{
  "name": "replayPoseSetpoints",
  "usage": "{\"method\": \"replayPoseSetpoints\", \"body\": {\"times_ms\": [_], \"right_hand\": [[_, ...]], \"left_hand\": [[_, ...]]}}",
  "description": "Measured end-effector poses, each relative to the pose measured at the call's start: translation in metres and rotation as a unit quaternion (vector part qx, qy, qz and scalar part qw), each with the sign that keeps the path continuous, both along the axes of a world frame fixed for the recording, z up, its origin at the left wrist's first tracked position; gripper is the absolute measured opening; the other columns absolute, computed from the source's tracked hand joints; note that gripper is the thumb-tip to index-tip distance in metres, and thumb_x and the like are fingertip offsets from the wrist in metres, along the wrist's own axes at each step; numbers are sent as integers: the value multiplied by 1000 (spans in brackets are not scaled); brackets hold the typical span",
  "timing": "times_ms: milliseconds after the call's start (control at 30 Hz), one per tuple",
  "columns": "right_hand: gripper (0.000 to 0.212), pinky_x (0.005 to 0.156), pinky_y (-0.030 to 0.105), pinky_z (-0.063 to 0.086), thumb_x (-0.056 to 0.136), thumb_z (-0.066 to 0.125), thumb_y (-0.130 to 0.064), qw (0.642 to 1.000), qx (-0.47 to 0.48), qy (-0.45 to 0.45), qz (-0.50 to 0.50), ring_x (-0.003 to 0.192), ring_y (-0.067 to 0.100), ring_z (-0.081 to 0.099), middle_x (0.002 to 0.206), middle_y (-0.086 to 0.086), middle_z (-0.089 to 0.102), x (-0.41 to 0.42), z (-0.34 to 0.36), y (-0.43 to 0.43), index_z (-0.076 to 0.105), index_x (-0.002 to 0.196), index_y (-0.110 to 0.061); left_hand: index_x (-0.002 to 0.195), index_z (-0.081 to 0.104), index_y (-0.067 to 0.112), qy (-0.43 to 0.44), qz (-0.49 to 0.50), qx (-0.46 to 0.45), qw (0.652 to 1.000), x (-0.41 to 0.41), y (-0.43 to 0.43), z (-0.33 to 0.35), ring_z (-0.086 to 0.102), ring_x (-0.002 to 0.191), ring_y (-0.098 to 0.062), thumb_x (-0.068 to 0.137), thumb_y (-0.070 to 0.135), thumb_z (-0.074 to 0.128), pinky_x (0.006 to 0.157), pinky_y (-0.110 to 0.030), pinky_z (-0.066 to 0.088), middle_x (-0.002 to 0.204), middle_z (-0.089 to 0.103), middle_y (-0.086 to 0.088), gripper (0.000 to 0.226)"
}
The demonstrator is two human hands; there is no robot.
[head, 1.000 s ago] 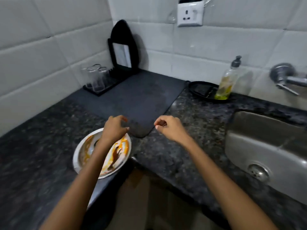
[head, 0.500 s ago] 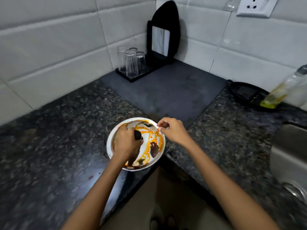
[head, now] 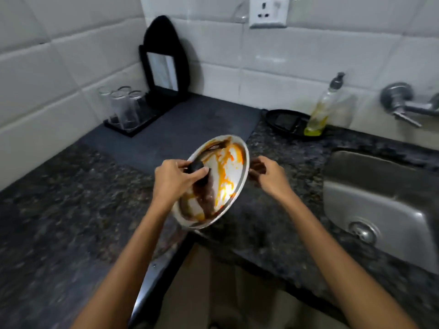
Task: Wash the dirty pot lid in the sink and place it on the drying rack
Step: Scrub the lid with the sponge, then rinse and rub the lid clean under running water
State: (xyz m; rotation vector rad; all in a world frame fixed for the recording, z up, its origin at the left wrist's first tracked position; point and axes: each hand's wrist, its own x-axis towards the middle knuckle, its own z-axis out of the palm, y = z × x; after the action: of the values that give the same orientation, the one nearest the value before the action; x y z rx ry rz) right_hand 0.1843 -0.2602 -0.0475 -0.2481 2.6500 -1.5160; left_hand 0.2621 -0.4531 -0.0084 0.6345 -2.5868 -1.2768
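Note:
The steel pot lid [head: 225, 172], smeared with orange and brown sauce, hangs tilted above the dark granite counter. My left hand [head: 174, 179] grips its black knob and holds it up. My right hand [head: 268, 175] is at the lid's right rim, fingers curled; whether they touch the rim is unclear. The steel sink [head: 380, 203] lies to the right, with its drain visible. A dark drying mat [head: 180, 129] lies behind the lid, with a black rack [head: 129, 125] of glasses at its far left corner.
A soap bottle [head: 324, 108] stands on a black tray [head: 287, 122] against the tiled wall. The tap [head: 403, 103] juts from the wall above the sink. A black stand [head: 165, 65] leans in the corner. The counter edge runs beneath my arms.
My left hand has lifted the lid off the counter by its knob and tilted it, carrying it to the right. My right hand has moved to the lid's right rim.

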Motion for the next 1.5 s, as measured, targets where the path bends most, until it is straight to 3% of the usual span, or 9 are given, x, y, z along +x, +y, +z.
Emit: {"method": "replayPoseSetpoints", "body": {"times_ms": [300,533,667,833,1000,1133,1267,1400,1500], "right_hand": [[32,74,36,51,90,54,-14,970,-133,-130,-155,88,23,57,95,7,57,-9,11,230,49,121,-7],[15,42,18,51,90,44,-3,870,-406,-218,-174,44,9,62,54,0,68,-20,3,384,58,89,-8],[25,39,18,50,87,40,9,878,-374,-202,-219,39,7,60,43,-1,65,-31,-7,429,58,78,-5],[26,37,19,50,87,42,9,888,-308,-168,-299,38,4,59,68,7,62,-30,-20,461,57,78,-9],[24,52,29,51,90,45,3,891,-288,-143,-319,66,14,61,93,9,62,-28,-22,466,53,109,-10],[19,51,25,57,89,46,4,894,-308,-210,-247,61,12,65,95,7,61,-34,-26,450,54,92,-13],[41,76,35,51,87,52,1,900,-296,-245,-208,88,24,61,114,10,58,-40,-35,428,44,126,-9],[37,80,33,47,87,52,-2,920,-244,-234,-196,97,23,57,125,12,57,-44,-31,417,47,123,-10],[31,71,28,44,86,53,-1,934,-219,-188,-210,98,21,55,125,14,57,-46,-25,413,52,117,-9]], "left_hand": [[57,67,8,-69,-158,484,858,-79,226,-4,60,41,-10,90,5,46,43,-21,52,47,66,-1,39],[83,56,16,-127,-162,588,782,-100,380,-17,62,38,-8,96,10,32,88,-25,46,43,66,-1,28],[73,77,7,-175,-155,625,745,-117,407,-47,73,65,-23,79,26,47,56,-36,60,73,76,-11,36],[96,61,5,-200,-120,572,786,-152,400,-80,69,74,-31,95,50,19,54,-39,58,73,75,-12,62],[88,54,6,-198,-208,403,869,-172,417,-72,60,38,-12,96,11,38,39,-25,50,57,61,-7,18],[76,53,9,-144,-190,343,909,-190,394,-51,57,50,-17,93,1,38,51,-29,50,56,59,-5,24],[70,56,9,-37,-201,239,949,-190,360,-12,54,35,-7,90,2,45,40,-17,44,40,58,2,24],[88,65,3,68,-210,-10,975,-190,329,25,61,72,-22,84,22,53,67,-36,49,78,64,-14,23],[91,64,6,119,-209,1,971,-183,321,30,54,74,-22,89,16,48,70,-34,42,80,61,-11,18]]}}
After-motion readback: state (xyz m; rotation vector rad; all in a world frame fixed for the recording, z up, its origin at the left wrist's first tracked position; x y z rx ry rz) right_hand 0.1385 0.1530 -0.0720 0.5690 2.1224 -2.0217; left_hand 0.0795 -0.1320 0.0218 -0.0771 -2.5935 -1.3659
